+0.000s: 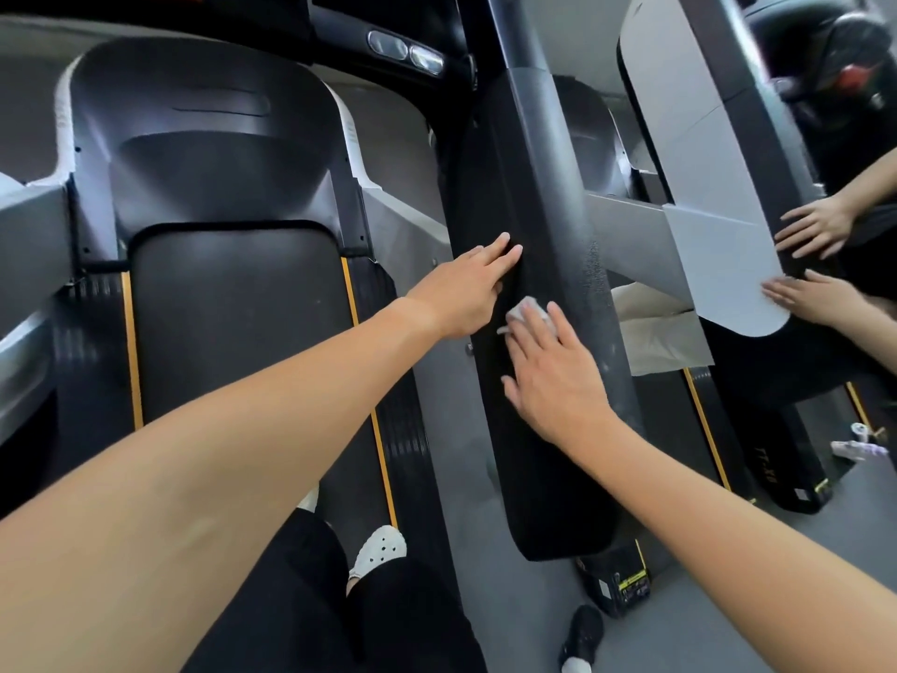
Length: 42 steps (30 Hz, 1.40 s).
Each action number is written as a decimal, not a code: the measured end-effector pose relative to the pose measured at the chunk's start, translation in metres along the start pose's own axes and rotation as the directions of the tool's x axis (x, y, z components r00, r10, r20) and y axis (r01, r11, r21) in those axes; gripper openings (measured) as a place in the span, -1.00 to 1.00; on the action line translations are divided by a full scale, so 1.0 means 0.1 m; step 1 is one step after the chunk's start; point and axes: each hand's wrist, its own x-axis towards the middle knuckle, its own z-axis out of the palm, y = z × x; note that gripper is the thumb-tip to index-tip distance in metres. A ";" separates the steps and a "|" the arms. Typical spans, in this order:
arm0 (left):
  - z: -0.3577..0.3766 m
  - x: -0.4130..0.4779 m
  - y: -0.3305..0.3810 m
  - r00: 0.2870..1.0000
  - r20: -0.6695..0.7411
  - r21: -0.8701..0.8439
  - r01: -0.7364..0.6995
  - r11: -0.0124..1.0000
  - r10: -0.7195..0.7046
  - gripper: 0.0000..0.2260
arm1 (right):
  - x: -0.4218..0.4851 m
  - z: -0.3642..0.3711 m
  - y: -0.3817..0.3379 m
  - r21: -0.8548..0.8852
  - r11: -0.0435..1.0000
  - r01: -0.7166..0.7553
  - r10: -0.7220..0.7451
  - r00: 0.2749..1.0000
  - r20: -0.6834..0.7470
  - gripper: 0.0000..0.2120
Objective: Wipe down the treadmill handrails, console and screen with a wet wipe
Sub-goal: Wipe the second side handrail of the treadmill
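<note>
1. The wet wipe [526, 310] is a small, crumpled, limp scrap. It looks light and damp with no stiffness of its own, so I judge it will bunch up or slide out unless it is kept pressed flat.
2. It lies under the fingertips of the right grip [558, 376]. The fingers are spread and laid flat, pressing the wipe onto the black handrail [558, 478] rather than pinching it.
3. The left grip [461, 293] is just ahead of the right one, on its inner side. Its fingers are straight and close together, touching the rail's flank and holding nothing.
4. The rail is broad, matt and looks padded. It probably drags on the wipe, so a palm-down press from above suits it best.
5. The rail's rounded end lies behind the right grip, toward the person. Ahead of that grip the rail runs on bare toward the upright.
6. There is open floor on the outer side of the right grip, and the treadmill belt [233, 323] lies below the left grip. The left grip partly blocks the forward stroke.
</note>
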 end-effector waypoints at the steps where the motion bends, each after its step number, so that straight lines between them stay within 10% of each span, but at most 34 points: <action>1: 0.01 -0.03 0.03 1.000 -0.006 0.006 -0.010 1.000 0.010 -0.47 | 0.01 -0.03 0.05 0.012 0.999 -0.037 0.037 0.999 -0.009 -0.32; 27: 0.10 -0.29 0.55 1.000 -0.019 0.049 -0.001 0.999 0.002 -0.48 | -0.58 0.21 -0.03 0.110 0.989 -0.096 0.107 0.990 -0.096 -0.32; 38: 0.12 -0.25 0.89 0.987 -0.141 0.085 -0.062 0.994 0.074 -0.39 | -0.73 0.22 0.06 0.486 0.861 -0.150 0.235 0.964 -0.120 -0.28; 42: 0.10 -0.24 0.94 0.990 -0.131 0.095 -0.036 0.995 0.049 -0.39 | -0.48 0.25 0.31 0.734 0.623 -0.270 0.435 0.900 -0.038 -0.29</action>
